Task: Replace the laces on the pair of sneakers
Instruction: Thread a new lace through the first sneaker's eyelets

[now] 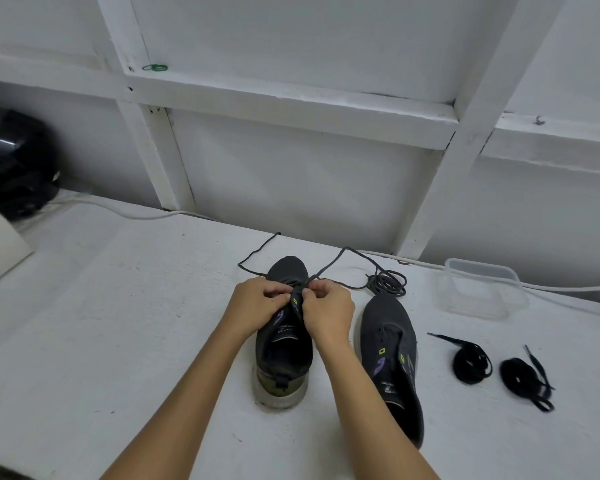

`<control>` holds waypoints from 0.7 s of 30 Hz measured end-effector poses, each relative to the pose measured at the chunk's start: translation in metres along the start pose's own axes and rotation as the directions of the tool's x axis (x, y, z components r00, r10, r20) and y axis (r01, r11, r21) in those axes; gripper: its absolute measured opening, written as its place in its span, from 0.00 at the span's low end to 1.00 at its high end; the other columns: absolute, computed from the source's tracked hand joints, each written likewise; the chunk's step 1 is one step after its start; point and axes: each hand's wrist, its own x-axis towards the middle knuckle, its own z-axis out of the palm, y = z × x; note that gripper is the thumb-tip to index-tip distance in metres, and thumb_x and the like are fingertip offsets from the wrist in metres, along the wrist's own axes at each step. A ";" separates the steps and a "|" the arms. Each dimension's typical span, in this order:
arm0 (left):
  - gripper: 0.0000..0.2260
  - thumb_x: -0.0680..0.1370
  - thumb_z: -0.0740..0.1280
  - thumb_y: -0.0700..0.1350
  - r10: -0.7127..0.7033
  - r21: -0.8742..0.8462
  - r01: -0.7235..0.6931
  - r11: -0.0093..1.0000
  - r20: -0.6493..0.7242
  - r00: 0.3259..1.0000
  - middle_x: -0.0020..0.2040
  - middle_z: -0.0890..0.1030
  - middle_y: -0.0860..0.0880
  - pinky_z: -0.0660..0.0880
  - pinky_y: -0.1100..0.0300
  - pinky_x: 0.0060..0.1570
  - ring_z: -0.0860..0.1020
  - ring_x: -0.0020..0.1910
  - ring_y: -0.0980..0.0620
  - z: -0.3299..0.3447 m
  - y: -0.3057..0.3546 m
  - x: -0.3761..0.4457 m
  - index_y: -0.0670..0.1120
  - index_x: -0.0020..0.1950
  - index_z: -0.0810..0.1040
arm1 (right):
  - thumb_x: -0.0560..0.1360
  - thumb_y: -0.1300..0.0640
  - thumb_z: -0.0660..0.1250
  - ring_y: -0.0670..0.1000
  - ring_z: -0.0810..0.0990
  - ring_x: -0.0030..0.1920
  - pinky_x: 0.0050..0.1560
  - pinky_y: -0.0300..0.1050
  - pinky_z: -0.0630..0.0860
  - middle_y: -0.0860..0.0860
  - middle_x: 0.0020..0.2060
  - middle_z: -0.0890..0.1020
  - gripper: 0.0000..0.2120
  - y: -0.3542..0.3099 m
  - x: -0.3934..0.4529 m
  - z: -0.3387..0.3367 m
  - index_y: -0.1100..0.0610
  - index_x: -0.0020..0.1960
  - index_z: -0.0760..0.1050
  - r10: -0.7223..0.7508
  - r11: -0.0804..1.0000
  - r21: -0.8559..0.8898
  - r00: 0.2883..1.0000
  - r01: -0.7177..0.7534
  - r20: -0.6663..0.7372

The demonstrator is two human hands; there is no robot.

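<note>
A grey lace (329,266) is pinched at the eyelets of the left-hand sneaker (284,341) by both hands: the left hand (257,304) is curled on one side of the tongue and the right hand (328,310) on the other, each grip clamped on the lace, though exactly which eyelet is being worked is hidden by the fingers. From the grip the lace is run away over the toe in two strands, one looped to the left, the other ended in a loose coil (388,282) beyond the second sneaker (394,365). That sneaker is laid just to the right, unlaced, toe pointed away. Further right, two bundled black laces (471,363) (523,377) are set apart on the white worktop (118,323). A clear plastic container (482,289) is placed behind them, near the wall.
</note>
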 end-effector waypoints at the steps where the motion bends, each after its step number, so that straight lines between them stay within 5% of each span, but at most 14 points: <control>1: 0.08 0.76 0.72 0.47 0.002 0.001 -0.002 1.000 -0.001 1.000 0.49 0.83 0.55 0.70 0.75 0.46 0.80 0.47 0.62 0.000 0.000 0.000 0.54 0.55 0.86 | 0.78 0.59 0.70 0.47 0.80 0.44 0.48 0.35 0.71 0.49 0.44 0.85 0.07 0.000 0.000 0.000 0.56 0.54 0.84 -0.014 1.000 -0.017 1.000 0.015 0.009; 5: 0.08 0.77 0.72 0.47 -0.004 -0.009 0.004 1.000 -0.014 1.000 0.49 0.84 0.56 0.71 0.73 0.47 0.80 0.47 0.61 0.003 0.000 0.001 0.54 0.55 0.87 | 0.77 0.59 0.71 0.45 0.80 0.43 0.40 0.26 0.68 0.45 0.40 0.84 0.06 0.000 -0.004 0.002 0.54 0.51 0.86 -0.065 0.997 -0.047 0.996 0.068 0.053; 8: 0.08 0.77 0.72 0.47 -0.012 0.017 0.012 1.000 -0.030 0.999 0.45 0.82 0.58 0.70 0.77 0.42 0.79 0.44 0.64 0.006 0.001 0.001 0.54 0.54 0.86 | 0.77 0.58 0.71 0.45 0.82 0.47 0.49 0.33 0.73 0.46 0.44 0.86 0.08 0.000 -0.006 0.001 0.53 0.55 0.86 -0.015 1.000 0.009 0.998 0.015 0.057; 12: 0.03 0.77 0.71 0.46 0.023 0.096 -0.020 0.995 -0.032 0.999 0.46 0.80 0.54 0.74 0.65 0.46 0.78 0.43 0.57 0.007 0.003 0.004 0.54 0.48 0.84 | 0.78 0.58 0.69 0.47 0.82 0.50 0.54 0.40 0.77 0.45 0.45 0.85 0.10 -0.001 -0.008 -0.002 0.53 0.57 0.85 0.038 0.998 0.041 0.995 -0.041 0.088; 16: 0.04 0.79 0.68 0.43 0.079 0.149 -0.079 0.986 0.005 0.997 0.47 0.77 0.52 0.72 0.63 0.45 0.75 0.41 0.58 0.005 0.006 0.005 0.52 0.47 0.78 | 0.79 0.54 0.65 0.45 0.82 0.51 0.52 0.37 0.76 0.44 0.50 0.85 0.11 -0.002 -0.023 -0.002 0.50 0.58 0.83 0.003 0.995 0.095 0.991 -0.016 0.137; 19: 0.03 0.81 0.65 0.43 0.070 0.083 -0.073 0.994 0.029 0.997 0.49 0.78 0.50 0.74 0.63 0.47 0.77 0.45 0.56 -0.006 0.003 0.004 0.49 0.48 0.78 | 0.79 0.50 0.65 0.42 0.81 0.46 0.42 0.29 0.72 0.41 0.42 0.84 0.06 0.003 -0.037 -0.003 0.47 0.49 0.81 -0.091 0.992 0.100 0.978 0.074 0.187; 21: 0.05 0.82 0.63 0.43 -0.011 -0.090 0.018 0.996 0.078 0.997 0.50 0.81 0.48 0.80 0.58 0.50 0.82 0.47 0.54 -0.017 0.002 0.001 0.47 0.48 0.78 | 0.81 0.51 0.63 0.39 0.80 0.47 0.44 0.28 0.71 0.40 0.44 0.83 0.06 0.006 -0.041 -0.003 0.45 0.51 0.80 -0.142 0.989 0.064 0.970 0.132 0.199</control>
